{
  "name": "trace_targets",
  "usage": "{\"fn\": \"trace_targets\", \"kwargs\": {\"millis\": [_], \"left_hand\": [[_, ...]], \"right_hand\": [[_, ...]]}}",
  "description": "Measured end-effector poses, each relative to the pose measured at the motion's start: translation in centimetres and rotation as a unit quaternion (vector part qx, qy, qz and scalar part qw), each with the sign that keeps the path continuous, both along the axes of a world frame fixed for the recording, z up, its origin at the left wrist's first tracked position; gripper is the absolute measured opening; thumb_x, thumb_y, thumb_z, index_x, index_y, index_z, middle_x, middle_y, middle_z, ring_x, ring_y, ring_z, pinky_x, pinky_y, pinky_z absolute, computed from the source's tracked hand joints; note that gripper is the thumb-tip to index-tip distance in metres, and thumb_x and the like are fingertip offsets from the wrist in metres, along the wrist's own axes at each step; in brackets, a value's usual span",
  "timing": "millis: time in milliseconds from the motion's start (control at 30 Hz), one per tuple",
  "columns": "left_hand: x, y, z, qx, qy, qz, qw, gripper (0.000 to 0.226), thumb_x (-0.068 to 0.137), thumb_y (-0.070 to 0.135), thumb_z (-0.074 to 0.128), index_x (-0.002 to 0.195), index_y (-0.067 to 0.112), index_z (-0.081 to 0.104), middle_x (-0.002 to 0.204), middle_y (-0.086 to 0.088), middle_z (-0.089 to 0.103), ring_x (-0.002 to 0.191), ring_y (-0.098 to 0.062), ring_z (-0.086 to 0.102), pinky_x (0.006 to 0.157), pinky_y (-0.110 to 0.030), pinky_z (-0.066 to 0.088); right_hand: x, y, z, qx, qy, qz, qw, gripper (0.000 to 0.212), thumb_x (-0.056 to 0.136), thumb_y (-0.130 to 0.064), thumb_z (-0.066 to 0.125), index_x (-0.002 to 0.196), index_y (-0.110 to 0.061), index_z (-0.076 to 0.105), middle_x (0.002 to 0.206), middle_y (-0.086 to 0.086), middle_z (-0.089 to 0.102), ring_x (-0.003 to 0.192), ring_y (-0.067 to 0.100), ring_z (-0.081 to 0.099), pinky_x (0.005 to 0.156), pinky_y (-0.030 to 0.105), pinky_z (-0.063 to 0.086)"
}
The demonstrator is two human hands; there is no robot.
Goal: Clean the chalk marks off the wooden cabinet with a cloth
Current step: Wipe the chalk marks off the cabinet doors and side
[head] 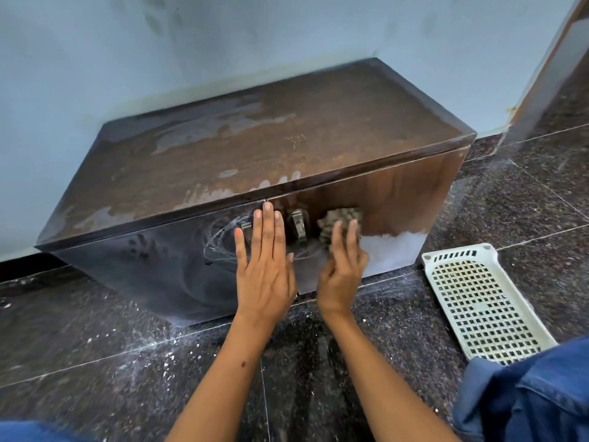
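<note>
Cabinet [398, 193], chalk marks [223, 237]: left hand [266, 269] flat on door; right hand [342, 269], grip pressing cloth [338, 221].

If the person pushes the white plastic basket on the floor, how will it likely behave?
The basket is thin perforated plastic, so probably light. It lies flat on the smooth polished floor, so it would likely slide easily rather than tip or roll.

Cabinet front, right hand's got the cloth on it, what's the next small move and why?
Probably sweep the cloth left, past the handle, toward the white chalk swirls beside the left hand. Those swirls still mark the dark door, while the right hand presses the cloth on the other door.
</note>
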State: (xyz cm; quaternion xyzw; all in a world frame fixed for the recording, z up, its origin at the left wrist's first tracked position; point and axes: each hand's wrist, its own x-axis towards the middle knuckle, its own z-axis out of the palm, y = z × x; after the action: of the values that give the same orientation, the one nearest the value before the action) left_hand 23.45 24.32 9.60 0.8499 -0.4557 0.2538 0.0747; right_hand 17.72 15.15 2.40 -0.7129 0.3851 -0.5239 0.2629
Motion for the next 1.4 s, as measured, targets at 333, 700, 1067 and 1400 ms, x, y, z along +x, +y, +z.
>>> {"fn": "trace_targets", "kwargs": {"millis": [333,700,1067,1400], "left_hand": [[-0.4,-0.4,-0.3,0.007,-0.021,-0.02,1.0,0.066,0.092,0.022,0.036,0.149,0.0,0.014,0.158,-0.012,0.006,0.147,-0.025,0.007,0.118,-0.048,-0.001],[0.1,-0.2,-0.5,0.032,-0.036,0.004,0.999,0.071,0.09,0.02,0.045,0.15,0.002,0.012,0.159,-0.009,0.003,0.147,-0.024,0.001,0.118,-0.047,-0.004],[1.1,0.7,-0.3,0.031,-0.032,0.006,0.999,0.066,0.093,0.023,0.042,0.151,0.005,0.016,0.159,-0.007,0.005,0.147,-0.024,0.005,0.117,-0.051,-0.001],[1.0,0.7,-0.2,0.028,-0.011,-0.002,1.0,0.062,0.095,0.029,0.031,0.15,0.005,0.018,0.158,-0.007,0.006,0.147,-0.025,0.007,0.116,-0.053,-0.005]], "right_hand": [[1.8,0.1,3.1,0.022,-0.068,-0.043,0.997,0.045,0.095,-0.002,0.047,0.14,-0.001,0.039,0.15,0.011,0.024,0.136,-0.01,0.015,0.102,0.005,0.014],[2.6,1.5,2.3,0.236,-0.136,-0.038,0.961,0.051,0.099,-0.008,0.041,0.147,-0.011,0.023,0.156,0.011,0.015,0.142,0.014,0.016,0.113,0.02,0.019],[1.4,3.6,-1.1,0.312,-0.056,0.013,0.948,0.047,0.1,-0.009,0.041,0.145,-0.011,0.03,0.156,0.007,0.018,0.137,0.009,0.02,0.11,0.019,0.02],[2.2,6.0,0.5,0.277,-0.087,0.085,0.953,0.052,0.1,-0.01,0.042,0.144,-0.026,0.021,0.155,-0.004,0.009,0.142,0.006,0.01,0.113,0.013,0.015]]}}
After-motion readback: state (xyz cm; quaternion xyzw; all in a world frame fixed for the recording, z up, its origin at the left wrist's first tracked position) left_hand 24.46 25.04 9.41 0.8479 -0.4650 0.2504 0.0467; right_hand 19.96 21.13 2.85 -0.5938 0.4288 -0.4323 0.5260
